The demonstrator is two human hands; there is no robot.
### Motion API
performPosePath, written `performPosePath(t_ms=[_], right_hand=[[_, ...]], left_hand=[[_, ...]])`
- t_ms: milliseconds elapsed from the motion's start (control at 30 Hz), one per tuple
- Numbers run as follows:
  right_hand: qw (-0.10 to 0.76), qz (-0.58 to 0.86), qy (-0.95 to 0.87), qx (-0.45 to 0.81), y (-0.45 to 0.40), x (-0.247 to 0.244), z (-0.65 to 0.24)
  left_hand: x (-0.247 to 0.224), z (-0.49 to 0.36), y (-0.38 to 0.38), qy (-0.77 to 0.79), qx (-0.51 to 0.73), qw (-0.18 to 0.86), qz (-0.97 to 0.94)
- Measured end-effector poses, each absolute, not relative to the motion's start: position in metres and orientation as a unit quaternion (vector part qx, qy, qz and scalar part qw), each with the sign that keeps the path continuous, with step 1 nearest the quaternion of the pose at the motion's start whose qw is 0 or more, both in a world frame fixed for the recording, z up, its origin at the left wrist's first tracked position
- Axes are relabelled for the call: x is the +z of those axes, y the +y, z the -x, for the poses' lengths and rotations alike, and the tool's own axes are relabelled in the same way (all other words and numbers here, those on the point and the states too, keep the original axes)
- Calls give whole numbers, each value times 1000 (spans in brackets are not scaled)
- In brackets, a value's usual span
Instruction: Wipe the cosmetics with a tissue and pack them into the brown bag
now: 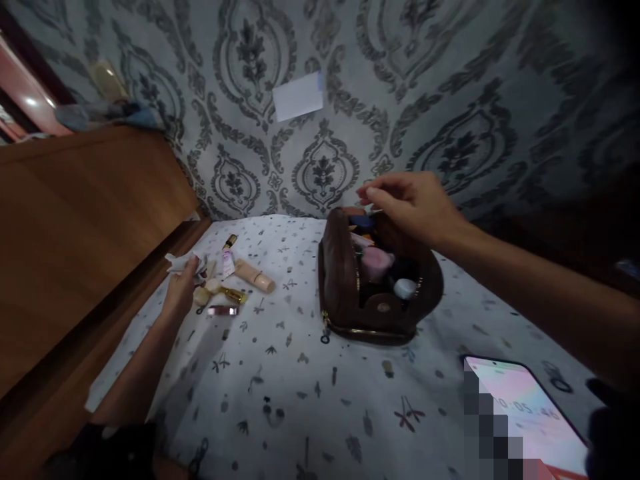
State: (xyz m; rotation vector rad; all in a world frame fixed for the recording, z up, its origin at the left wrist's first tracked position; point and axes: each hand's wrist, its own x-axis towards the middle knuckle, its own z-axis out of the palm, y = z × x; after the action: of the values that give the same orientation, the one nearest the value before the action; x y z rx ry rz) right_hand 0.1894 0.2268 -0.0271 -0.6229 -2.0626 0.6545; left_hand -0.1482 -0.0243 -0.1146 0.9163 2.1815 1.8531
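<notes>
My right hand is over the back right of an open brown cosmetic bag, its fingertips pinched on something thin and light that I cannot make out. Inside the bag are a pink item, a white-lidded round item and a blue item near the back. On the left, my left hand holds a crumpled white tissue. Just right of that hand lie a beige tube, a small white and pink tube, a gold item and a shiny flat bar.
A lit phone lies at the front right on the patterned white sheet. Patterned wallpaper rises behind, with a white card on it. A wooden panel borders the sheet on the left, with cloth on top.
</notes>
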Motion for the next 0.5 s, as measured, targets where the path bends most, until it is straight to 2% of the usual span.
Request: performPosePath(t_ms=[100,200,267,333,500], right_hand=[[432,222,-825,290,174,-21,-176],[343,176,-866,318,129,-37,-144],[246,157,-904,312,109,-63,-115],[185,166,-922,296,94,-94,-85],[192,220,-937,194,72,-151,-29]], left_hand=[[-126,163,-39,735,598,44,-316],[-134,166,-46,737,581,38,-344],[-139,163,-46,736,564,36,-372],[-145,160,-46,738,535,28,-411],[-165,165,-53,737,517,-17,-434]])
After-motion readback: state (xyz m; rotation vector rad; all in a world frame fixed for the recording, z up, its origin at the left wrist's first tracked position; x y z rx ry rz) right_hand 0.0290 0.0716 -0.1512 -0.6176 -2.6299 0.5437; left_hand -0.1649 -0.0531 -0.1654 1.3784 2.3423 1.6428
